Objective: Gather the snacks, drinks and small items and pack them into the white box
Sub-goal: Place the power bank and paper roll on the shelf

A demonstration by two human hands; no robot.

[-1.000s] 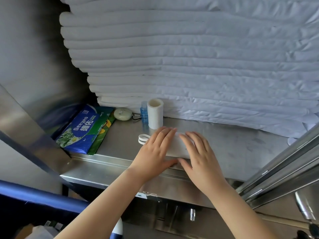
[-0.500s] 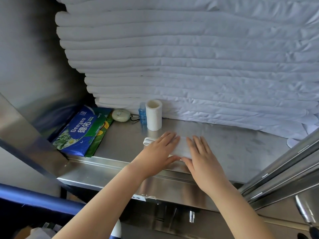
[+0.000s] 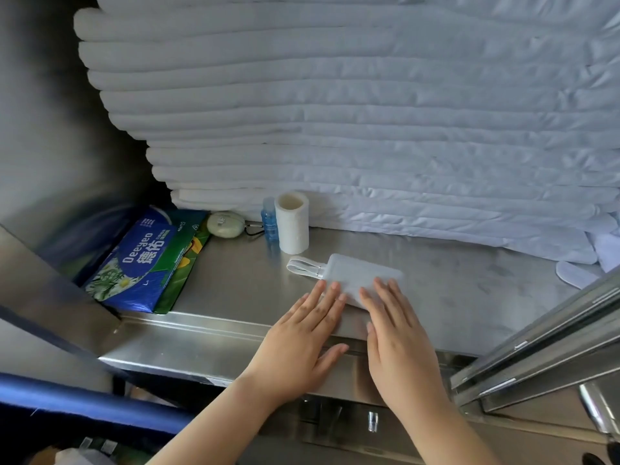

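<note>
Brushed metal, creased cloth and shiny wrappers.

The shelf (image 3: pixel 453 297) was brushed steel, dully reflective and smudged. The stacked linen (image 3: pixel 335 129) behind it was white cloth, matt and creased. The blue pack (image 3: pixel 141 263) and green pack (image 3: pixel 184 263) were glossy plastic film. The roll (image 3: pixel 292 226) looked like soft embossed paper, the small bottle (image 3: pixel 270 220) clear blue plastic, and the flat white case (image 3: pixel 359 276) smooth and matt.

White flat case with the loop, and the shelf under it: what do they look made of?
White flat case: likely matte plastic or silicone, smooth and dull; cannot tell which. Shelf: brushed stainless steel by its look, grey with soft reflections and scuffs.
</note>
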